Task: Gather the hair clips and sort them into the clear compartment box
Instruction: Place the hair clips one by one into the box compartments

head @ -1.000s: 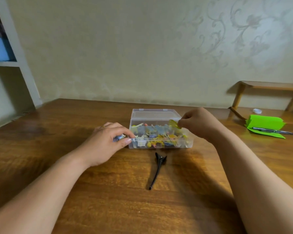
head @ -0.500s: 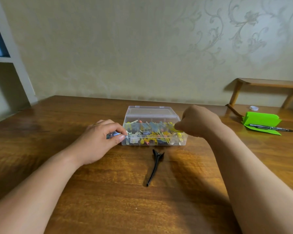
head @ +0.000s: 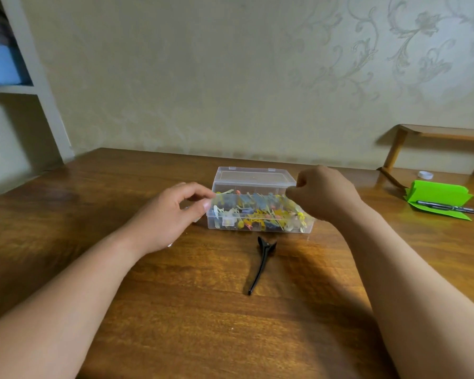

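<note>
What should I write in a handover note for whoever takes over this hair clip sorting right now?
Left hand: fingers curled at the left end of the clear box; whether it holds a clip is hidden.
Right hand: curled over the box's right end; its grip is also hidden.
Box: on the table, lid open, holding many small coloured clips.
Done: those clips are in.
Left: the long black clip lies on the table in front of the box, apart from it, with neither hand on it; it likely goes in next.
</note>
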Demonstrator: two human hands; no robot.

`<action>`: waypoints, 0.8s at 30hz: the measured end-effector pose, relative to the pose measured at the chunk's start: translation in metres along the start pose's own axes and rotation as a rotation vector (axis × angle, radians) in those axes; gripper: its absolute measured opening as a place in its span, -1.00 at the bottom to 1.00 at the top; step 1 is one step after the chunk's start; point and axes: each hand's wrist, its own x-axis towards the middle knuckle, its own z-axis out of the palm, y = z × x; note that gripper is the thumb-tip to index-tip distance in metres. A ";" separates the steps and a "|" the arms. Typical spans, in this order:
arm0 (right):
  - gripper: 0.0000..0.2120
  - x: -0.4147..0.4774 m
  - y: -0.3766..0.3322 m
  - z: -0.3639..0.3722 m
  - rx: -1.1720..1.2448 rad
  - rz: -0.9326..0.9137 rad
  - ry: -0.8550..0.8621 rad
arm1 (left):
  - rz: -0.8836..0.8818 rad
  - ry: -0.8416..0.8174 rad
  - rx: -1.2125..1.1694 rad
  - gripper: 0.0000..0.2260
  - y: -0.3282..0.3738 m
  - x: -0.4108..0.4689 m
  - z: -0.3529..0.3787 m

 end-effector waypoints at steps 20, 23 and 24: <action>-0.81 -0.055 -0.136 0.051 0.088 -0.833 -0.085 | -0.288 0.390 -0.368 -0.75 -0.059 0.036 -0.023; -0.78 -0.062 -0.156 0.061 0.014 -0.778 -0.169 | -0.307 0.362 -0.329 -0.75 -0.060 0.035 -0.020; -0.77 -0.063 -0.160 0.064 0.016 -0.768 -0.187 | -0.309 0.354 -0.316 -0.75 -0.061 0.035 -0.020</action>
